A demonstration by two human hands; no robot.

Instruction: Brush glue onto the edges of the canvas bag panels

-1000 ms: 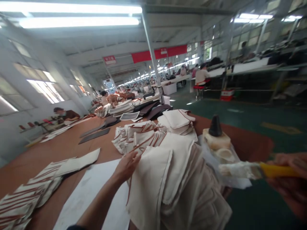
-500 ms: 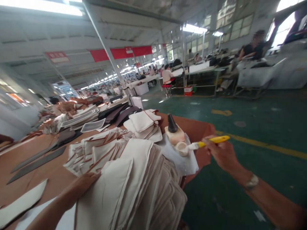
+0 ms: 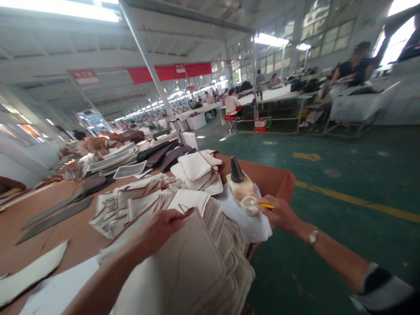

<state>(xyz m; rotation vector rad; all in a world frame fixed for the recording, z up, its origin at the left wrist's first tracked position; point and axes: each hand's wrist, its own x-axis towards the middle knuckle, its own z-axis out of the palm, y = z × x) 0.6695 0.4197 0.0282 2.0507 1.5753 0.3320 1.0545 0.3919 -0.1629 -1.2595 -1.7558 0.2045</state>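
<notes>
My left hand is closed on the upper edge of a quilted cream fabric panel, which lies on top of a tall stack of similar panels, and brown piping runs along that edge. My right hand holds a yellow-handled brush, whose bristles sit hidden in a small white glue cup. Behind the cup stands a cream-coloured block with a black cone-tipped bottle on it.
The brown-topped work table carries a pile of brown-trimmed fabric pieces, folded cream pieces, dark grey strips and a white sheet. Green factory floor lies to the right, with co-workers at distant tables.
My left hand has moved right and now grips the top panel's edge instead of resting on it. My right hand has moved left, bringing the brush's bristles into the white cup.
</notes>
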